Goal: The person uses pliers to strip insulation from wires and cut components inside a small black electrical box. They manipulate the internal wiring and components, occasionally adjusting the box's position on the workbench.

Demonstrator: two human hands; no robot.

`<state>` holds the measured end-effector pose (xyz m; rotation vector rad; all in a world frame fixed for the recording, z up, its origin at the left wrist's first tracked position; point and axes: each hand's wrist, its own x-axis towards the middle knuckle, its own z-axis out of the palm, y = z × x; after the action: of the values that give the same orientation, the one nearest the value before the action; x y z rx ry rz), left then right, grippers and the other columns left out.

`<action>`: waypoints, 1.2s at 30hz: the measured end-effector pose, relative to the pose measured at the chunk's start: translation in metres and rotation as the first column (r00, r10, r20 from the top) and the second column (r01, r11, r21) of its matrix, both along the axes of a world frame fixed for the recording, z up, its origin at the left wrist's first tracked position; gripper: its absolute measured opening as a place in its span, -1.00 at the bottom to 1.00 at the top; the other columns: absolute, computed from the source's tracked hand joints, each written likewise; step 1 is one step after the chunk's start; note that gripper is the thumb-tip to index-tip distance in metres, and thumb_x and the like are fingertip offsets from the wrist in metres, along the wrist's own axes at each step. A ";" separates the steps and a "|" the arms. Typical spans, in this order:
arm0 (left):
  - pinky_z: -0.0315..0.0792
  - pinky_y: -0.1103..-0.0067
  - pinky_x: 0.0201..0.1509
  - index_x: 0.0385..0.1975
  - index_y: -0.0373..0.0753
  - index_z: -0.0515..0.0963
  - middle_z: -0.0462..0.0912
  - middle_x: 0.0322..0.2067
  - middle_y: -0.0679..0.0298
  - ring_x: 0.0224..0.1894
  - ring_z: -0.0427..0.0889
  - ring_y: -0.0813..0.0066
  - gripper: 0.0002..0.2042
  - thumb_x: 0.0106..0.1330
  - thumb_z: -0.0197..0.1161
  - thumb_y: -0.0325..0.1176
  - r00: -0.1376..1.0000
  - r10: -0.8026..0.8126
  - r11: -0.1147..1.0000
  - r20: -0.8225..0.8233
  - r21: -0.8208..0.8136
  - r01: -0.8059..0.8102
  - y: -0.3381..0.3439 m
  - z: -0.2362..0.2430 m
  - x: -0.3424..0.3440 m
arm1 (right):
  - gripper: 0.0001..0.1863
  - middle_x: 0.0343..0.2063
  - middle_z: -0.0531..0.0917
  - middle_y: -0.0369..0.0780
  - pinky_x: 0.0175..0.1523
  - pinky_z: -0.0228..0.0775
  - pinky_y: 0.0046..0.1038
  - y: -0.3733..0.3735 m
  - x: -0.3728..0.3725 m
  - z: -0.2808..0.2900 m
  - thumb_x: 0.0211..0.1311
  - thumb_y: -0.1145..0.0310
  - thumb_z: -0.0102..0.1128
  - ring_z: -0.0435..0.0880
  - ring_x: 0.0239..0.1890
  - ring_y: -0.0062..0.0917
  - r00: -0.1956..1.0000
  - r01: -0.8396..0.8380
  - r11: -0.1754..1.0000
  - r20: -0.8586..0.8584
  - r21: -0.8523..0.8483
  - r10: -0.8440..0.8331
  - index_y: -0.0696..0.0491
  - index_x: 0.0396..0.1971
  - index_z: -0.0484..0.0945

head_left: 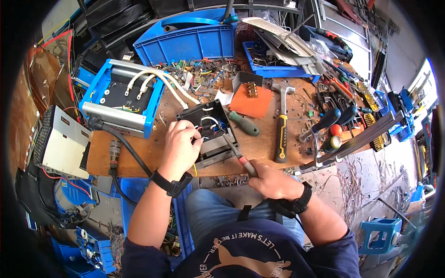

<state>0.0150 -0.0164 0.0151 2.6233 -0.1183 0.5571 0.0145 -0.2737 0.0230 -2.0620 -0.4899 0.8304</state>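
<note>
Open black plastic electrical box, rectangular and full of white wires, lying near the front edge of a cluttered wooden workbench, just right of a blue-framed metal power unit with thick white cables. The left hand rests on the box's near left corner, its fingers curled onto the wires inside; whether they pinch a wire cannot be told. The right hand is closed around the red handle of a slim screwdriver, whose shaft runs up and to the left, tip at the box's near right edge beside a grey metal plate. The screwdriver's long axis lies diagonally, handle toward the person, tip pointing away and leftward into the box; the box's own long axis runs roughly away from the person, tilted slightly left. Judged risks: the tip could slip off its seat and jab the left fingers close beside it, or nick wire insulation; hard levering could push the box into the power unit. A yellow-and-black hammer and a green-handled screwdriver lie just right.
</note>
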 end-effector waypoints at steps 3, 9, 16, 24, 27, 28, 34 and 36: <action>0.38 0.39 0.04 -0.48 -0.29 0.61 0.57 -0.24 0.16 -0.08 0.48 0.14 -0.93 0.04 0.33 -0.51 0.999 -0.023 0.997 0.036 -0.074 0.025 0.006 -0.011 0.003 | -0.63 -0.31 0.58 -0.19 -0.47 0.57 -0.59 -0.002 -0.004 -0.009 0.19 0.38 -0.05 0.65 -0.36 -0.56 0.954 0.019 0.977 -0.297 0.213 0.046 0.23 -0.02 0.36; 0.38 0.35 0.03 -0.47 -0.30 0.59 0.55 -0.23 0.17 -0.09 0.47 0.13 -0.90 0.01 0.35 -0.55 0.983 0.011 0.995 0.181 -0.102 0.007 0.002 -0.030 0.000 | -0.67 -0.25 0.59 -0.18 -0.27 0.62 -0.44 0.018 0.008 -0.001 0.18 0.41 -0.08 0.65 -0.27 -0.48 0.831 -0.016 0.974 -0.539 0.224 0.138 0.21 -0.07 0.38; 0.34 0.29 0.09 -0.49 -0.29 0.57 0.54 -0.18 0.14 -0.03 0.44 0.06 -0.90 0.00 0.35 -0.52 0.971 -0.007 0.997 0.239 -0.068 0.024 0.000 -0.026 -0.003 | -0.74 -0.23 0.62 -0.12 -0.20 0.64 -0.36 0.035 0.016 0.007 0.22 0.42 -0.06 0.68 -0.23 -0.41 0.738 0.059 0.971 -0.665 0.231 0.113 0.25 -0.16 0.40; 0.35 0.29 0.05 -0.50 -0.28 0.56 0.53 -0.21 0.14 -0.06 0.44 0.08 -0.89 -0.03 0.34 -0.54 0.957 -0.040 0.996 0.289 -0.070 0.062 -0.001 -0.028 -0.002 | -0.74 -0.26 0.66 -0.12 -0.30 0.63 -0.38 0.039 0.030 0.022 0.27 0.37 -0.07 0.69 -0.34 -0.40 0.777 0.008 0.993 -0.626 0.114 0.065 0.24 -0.17 0.41; 0.34 0.29 0.04 -0.51 -0.28 0.54 0.52 -0.22 0.13 -0.07 0.44 0.08 -0.88 -0.04 0.35 -0.55 0.951 -0.051 0.993 0.304 -0.087 0.081 0.002 -0.032 -0.001 | -0.75 -0.28 0.66 -0.14 -0.39 0.57 -0.44 0.042 0.024 0.023 0.29 0.33 -0.08 0.68 -0.38 -0.43 0.794 0.060 0.993 -0.607 0.102 0.015 0.20 -0.18 0.43; 0.34 0.29 0.03 -0.52 -0.28 0.54 0.52 -0.22 0.13 -0.07 0.44 0.08 -0.88 -0.04 0.35 -0.56 0.949 -0.056 0.991 0.309 -0.097 0.090 0.003 -0.031 -0.001 | -0.75 -0.29 0.66 -0.15 -0.42 0.54 -0.46 0.042 0.022 0.022 0.29 0.32 -0.08 0.68 -0.39 -0.44 0.796 0.089 0.990 -0.605 0.111 -0.003 0.18 -0.19 0.44; 0.34 0.30 0.02 -0.55 -0.29 0.50 0.49 -0.23 0.12 -0.09 0.43 0.08 -0.86 -0.06 0.36 -0.57 0.950 -0.048 0.987 0.307 -0.133 0.093 0.002 -0.034 0.000 | -0.72 -0.37 0.66 -0.22 -0.51 0.38 -0.55 0.039 0.021 0.000 0.36 0.19 -0.04 0.65 -0.44 -0.52 0.711 0.200 0.960 -0.703 0.195 -0.005 0.11 -0.20 0.46; 0.34 0.30 0.01 -0.55 -0.30 0.50 0.49 -0.22 0.12 -0.09 0.43 0.08 -0.86 -0.05 0.36 -0.57 0.956 -0.016 0.985 0.292 -0.160 0.065 -0.001 -0.034 -0.002 | -0.71 -0.39 0.66 -0.25 -0.53 0.34 -0.57 0.038 0.012 -0.004 0.38 0.15 -0.04 0.64 -0.45 -0.54 0.684 0.248 0.952 -0.729 0.179 -0.041 0.09 -0.20 0.47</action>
<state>0.0132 -0.0171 -0.0189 2.3568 -0.2069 0.8947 0.0262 -0.2359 0.0187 -1.3428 0.0170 1.3064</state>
